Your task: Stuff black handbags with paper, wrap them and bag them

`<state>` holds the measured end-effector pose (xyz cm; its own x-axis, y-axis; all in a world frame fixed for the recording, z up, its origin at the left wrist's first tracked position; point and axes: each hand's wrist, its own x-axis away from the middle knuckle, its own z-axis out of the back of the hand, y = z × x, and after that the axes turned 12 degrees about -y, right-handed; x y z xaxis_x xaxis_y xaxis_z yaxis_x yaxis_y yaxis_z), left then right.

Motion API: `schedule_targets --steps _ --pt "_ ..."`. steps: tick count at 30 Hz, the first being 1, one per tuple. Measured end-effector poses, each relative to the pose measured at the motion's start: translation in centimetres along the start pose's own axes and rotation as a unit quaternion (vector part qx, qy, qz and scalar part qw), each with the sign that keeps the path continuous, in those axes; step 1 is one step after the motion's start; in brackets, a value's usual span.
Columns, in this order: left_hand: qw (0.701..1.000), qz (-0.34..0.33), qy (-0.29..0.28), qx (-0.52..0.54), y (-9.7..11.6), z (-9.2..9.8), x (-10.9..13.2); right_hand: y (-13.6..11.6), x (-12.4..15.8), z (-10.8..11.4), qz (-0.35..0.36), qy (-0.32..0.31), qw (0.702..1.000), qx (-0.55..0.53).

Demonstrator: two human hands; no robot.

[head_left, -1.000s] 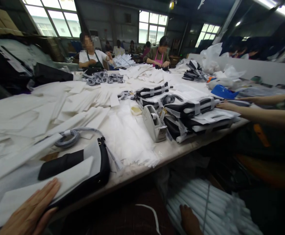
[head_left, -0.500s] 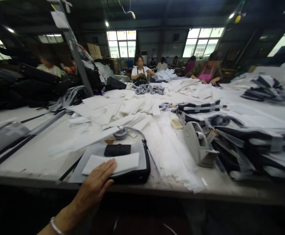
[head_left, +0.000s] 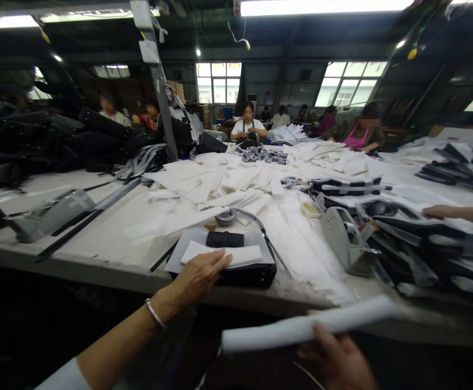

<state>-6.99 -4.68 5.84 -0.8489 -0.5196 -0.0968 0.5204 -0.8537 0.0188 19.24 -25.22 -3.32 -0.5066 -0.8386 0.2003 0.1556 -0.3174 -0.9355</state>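
Observation:
A black handbag (head_left: pixel 240 277) lies at the table's front edge, with a grey-white sheet (head_left: pixel 188 238) and a small black strap piece (head_left: pixel 225 239) on top. Across it rests a folded white foam pad (head_left: pixel 244 255). My left hand (head_left: pixel 204 271) lies over the pad's left part, fingers stretched out and pressing lightly. In front of the table edge, low in view, my right hand (head_left: pixel 336 346) grips a long white foam roll (head_left: pixel 277 333), slightly blurred. The bag's strap (head_left: pixel 256 219), wrapped in clear grey film, curls behind the bag.
White foam strips (head_left: pixel 236 181) are heaped mid-table. Grey tape dispensers (head_left: pixel 344 244) (head_left: pixel 58 214) stand to the right and left. Wrapped black bags (head_left: pixel 435 233) pile up at right, where another person's hand (head_left: pixel 439 211) reaches in. A metal post (head_left: pixel 165 108) rises at left. Co-workers sit across.
My right hand has come into view from below, holding the white foam roll. My view has turned left and upward. Another person's arm now shows at the right. My left hand stays on the pad.

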Motion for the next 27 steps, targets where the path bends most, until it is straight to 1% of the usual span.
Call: schedule_targets --steps 1,2,3,4,5,6,7,9,12,14,17,20,22,24,25,27 --pt "1.0 -0.006 -0.026 -0.004 -0.2 0.8 -0.4 -1.9 0.2 -3.0 -0.034 -0.064 0.986 -0.149" --pt "0.999 -0.013 -0.047 -0.008 -0.3 1.6 -0.8 -3.9 0.4 -5.9 -0.064 -0.126 0.956 -0.257" --pt "0.998 -0.02 -0.063 -0.012 -0.5 2.3 -1.2 -5.9 0.4 -8.4 -0.089 -0.176 0.92 -0.338" --pt "0.997 -0.028 -0.073 -0.016 -0.6 3.0 -1.5 -7.6 0.3 -10.6 -0.11 -0.211 0.885 -0.401" --pt "0.996 -0.034 -0.08 -0.018 -0.6 3.7 -1.9 -9.2 0.2 -12.3 -0.127 -0.223 0.857 -0.446" --pt "0.995 -0.038 -0.087 -0.022 -0.7 4.1 -2.2 -10.4 -0.1 -13.5 -0.138 -0.223 0.839 -0.477" --pt "0.995 -0.04 -0.093 -0.025 -0.6 4.5 -2.4 -11.4 -0.4 -14.3 -0.145 -0.217 0.828 -0.496" --pt "0.994 -0.039 -0.099 -0.03 -0.4 4.9 -2.7 -12.5 -1.1 -14.8 -0.143 -0.22 0.824 -0.502" --pt "0.995 -0.023 -0.094 -0.038 0.2 4.5 -2.5 -13.0 -2.0 -14.3 -0.142 -0.276 0.83 -0.463" --pt "0.996 -0.009 -0.081 -0.045 0.7 3.9 -2.1 -13.0 -2.6 -13.9 -0.166 -0.31 0.841 -0.411" --pt "0.997 0.0 -0.058 -0.051 1.3 2.1 -1.3 -12.7 -3.5 -13.8 -0.195 -0.327 0.87 -0.312" --pt "0.998 0.012 -0.024 -0.055 1.3 -0.2 -0.8 -12.3 -4.2 -14.0 -0.185 -0.324 0.886 -0.275" --pt "0.998 0.021 0.004 -0.058 1.1 -1.6 -0.5 -12.0 -4.3 -14.0 -0.169 -0.326 0.886 -0.284" --pt "0.997 0.017 0.046 -0.059 0.7 -2.8 -0.3 -11.7 -4.2 -13.5 -0.16 -0.33 0.882 -0.296" --pt "0.996 0.011 0.068 -0.06 0.6 -3.1 -0.1 -11.6 -4.1 -13.2 -0.167 -0.326 0.88 -0.303" --pt "0.993 -0.002 0.101 -0.065 0.4 -3.5 0.1 -11.3 -3.7 -12.6 -0.202 -0.308 0.872 -0.323"
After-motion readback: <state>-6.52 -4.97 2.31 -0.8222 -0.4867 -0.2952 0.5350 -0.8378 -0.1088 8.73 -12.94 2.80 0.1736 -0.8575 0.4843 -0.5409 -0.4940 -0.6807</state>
